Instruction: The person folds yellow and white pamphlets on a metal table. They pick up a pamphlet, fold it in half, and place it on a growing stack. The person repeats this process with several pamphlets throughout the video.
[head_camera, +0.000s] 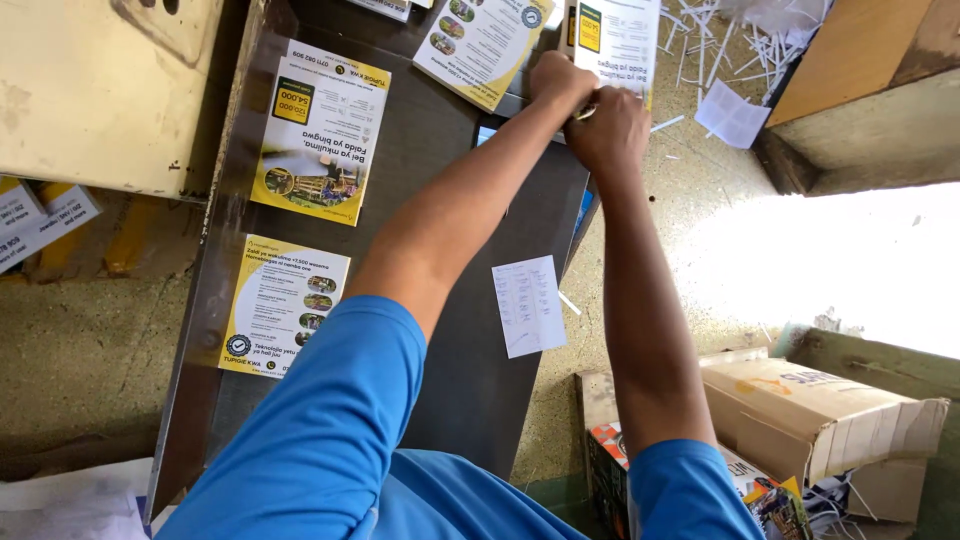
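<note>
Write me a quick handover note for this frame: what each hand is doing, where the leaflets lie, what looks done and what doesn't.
Left hand and right hand are both closed on the white-and-yellow leaflet at the far end of the dark metal table.
Three more leaflets lie flat on the table: one far, one middle left, one near left. A small white slip sits at the table's right edge.
Paper strips litter the floor beyond.
Done: three leaflets laid out. Left: the held leaflet is not yet put down.
</note>
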